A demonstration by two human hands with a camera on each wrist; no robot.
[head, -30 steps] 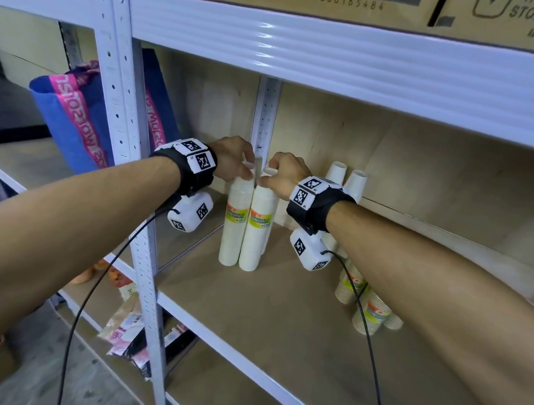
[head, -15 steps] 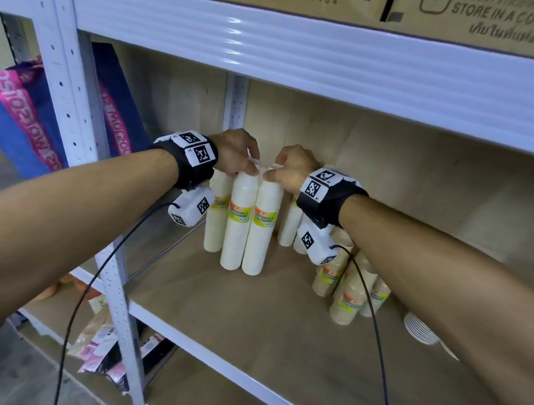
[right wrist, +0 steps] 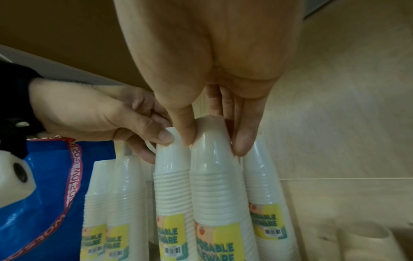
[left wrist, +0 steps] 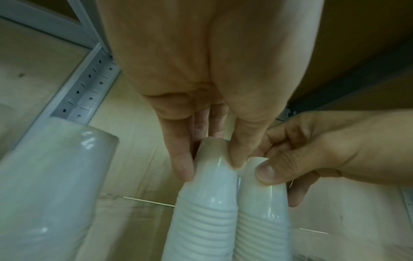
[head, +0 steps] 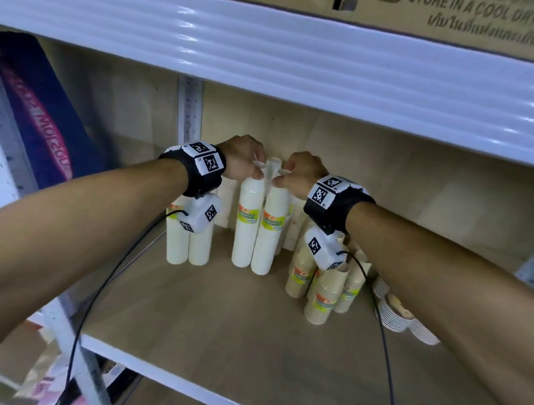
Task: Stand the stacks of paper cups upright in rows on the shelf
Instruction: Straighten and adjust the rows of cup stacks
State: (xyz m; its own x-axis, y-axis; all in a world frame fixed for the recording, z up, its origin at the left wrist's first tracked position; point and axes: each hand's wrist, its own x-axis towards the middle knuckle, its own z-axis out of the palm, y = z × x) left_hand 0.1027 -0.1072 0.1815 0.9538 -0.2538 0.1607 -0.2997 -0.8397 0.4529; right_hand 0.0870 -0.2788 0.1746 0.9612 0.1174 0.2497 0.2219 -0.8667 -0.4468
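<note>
White paper cups, nested into tall sleeves, stand on the wooden shelf [head: 222, 324], and each sleeve carries a yellow-green label on which we read "DISPOSABLE" and "WARE" above a small barcode. On the cardboard box [head: 455, 14] on the shelf above, we make out "STORE IN A COOL DRY" and a line of Thai script. At the far left, a blue bag [head: 44, 119] bears a pink band of lettering, too blurred for us to read.

Our left hand [head: 241, 159] pinches the top of the left white stack [head: 247, 223], thumb on one side and fingers on the other. Our right hand [head: 301, 174] grips the top of the right white stack [head: 272, 230] the same way, thumb and fingers curled round its narrow end. Both stacks stand upright, long axis vertical, narrow end up, touching each other side by side toward the far middle of the shelf.

Two more white stacks [head: 187, 247] stand upright to the left, near the metal upright [head: 188, 111], and another stands just behind the held pair. To the right, brown cup stacks [head: 322, 295] lean slightly in a loose cluster, and further right a stack of ribbed white cups [head: 399, 314] lies on its side, partly hidden by our right arm.
</note>
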